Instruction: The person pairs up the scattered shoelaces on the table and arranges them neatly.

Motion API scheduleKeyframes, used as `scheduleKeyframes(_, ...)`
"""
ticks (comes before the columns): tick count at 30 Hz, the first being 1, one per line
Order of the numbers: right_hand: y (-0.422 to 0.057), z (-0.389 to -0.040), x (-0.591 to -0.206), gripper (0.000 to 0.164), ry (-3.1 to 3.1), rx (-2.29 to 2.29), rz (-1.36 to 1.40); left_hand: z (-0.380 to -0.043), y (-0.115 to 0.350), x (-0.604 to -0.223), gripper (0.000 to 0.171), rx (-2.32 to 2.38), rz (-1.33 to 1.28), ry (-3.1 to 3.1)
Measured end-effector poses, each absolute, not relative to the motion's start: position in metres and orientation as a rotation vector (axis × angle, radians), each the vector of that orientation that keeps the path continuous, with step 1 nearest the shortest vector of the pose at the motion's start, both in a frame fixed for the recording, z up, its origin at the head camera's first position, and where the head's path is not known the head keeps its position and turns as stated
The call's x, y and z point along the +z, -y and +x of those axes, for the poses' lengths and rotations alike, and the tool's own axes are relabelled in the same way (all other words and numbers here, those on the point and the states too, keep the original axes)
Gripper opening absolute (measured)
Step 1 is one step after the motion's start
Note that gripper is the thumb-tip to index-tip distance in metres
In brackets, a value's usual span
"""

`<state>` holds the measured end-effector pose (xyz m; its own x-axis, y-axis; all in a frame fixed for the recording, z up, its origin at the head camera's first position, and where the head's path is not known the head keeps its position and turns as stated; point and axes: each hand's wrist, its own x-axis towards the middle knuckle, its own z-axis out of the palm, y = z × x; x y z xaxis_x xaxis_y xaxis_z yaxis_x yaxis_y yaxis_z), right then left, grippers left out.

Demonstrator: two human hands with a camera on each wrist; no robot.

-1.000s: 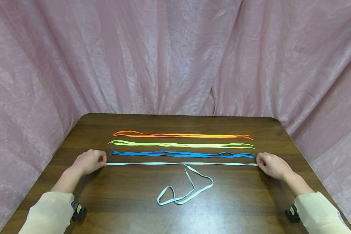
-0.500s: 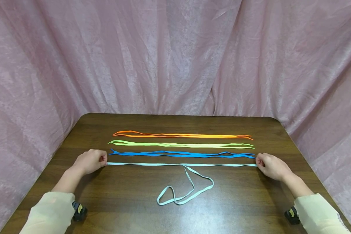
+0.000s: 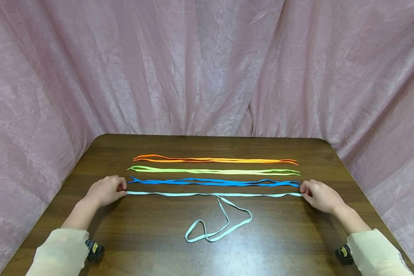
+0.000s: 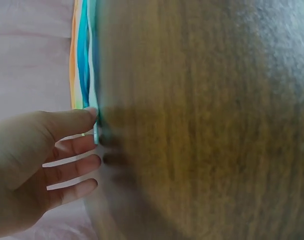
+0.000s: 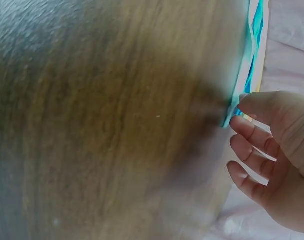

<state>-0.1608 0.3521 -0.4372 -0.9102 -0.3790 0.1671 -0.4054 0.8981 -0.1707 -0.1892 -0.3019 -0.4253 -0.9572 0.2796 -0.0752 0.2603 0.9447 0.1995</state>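
A pale mint shoelace (image 3: 179,194) stretches across the table in a nearly straight line. From its middle, a loose looped part (image 3: 227,230) trails toward the front. My left hand (image 3: 105,190) pinches the lace's left end; in the left wrist view a short tip (image 4: 96,136) sticks out past the thumb. At the right end, my right hand (image 3: 321,195) pinches the lace between thumb and fingers, its other fingers loosely bent. The right wrist view shows that tip (image 5: 226,120) poking out below the thumb. Just beyond lies a blue shoelace (image 3: 210,182), folded into parallel strands.
Farther back, a yellow-green shoelace (image 3: 214,171) and an orange shoelace (image 3: 214,159) lie in rows parallel to the blue one. All rest on a brown wooden table (image 3: 151,245) with rounded far corners. Pink curtains (image 3: 207,69) hang behind and at both sides.
My right hand has shifted slightly left and its fingers look a little looser. The right stretch of the mint shoelace has become slightly wavier. The other shoelaces stay put.
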Motion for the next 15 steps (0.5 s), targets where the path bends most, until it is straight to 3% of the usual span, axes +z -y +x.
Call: scheduleKeyframes(15,-0.316,-0.167,-0.423,0.017,2.765,0.324,0.723,-0.185,0.268,-0.41,0.015,0.25,0.588,-3.132)
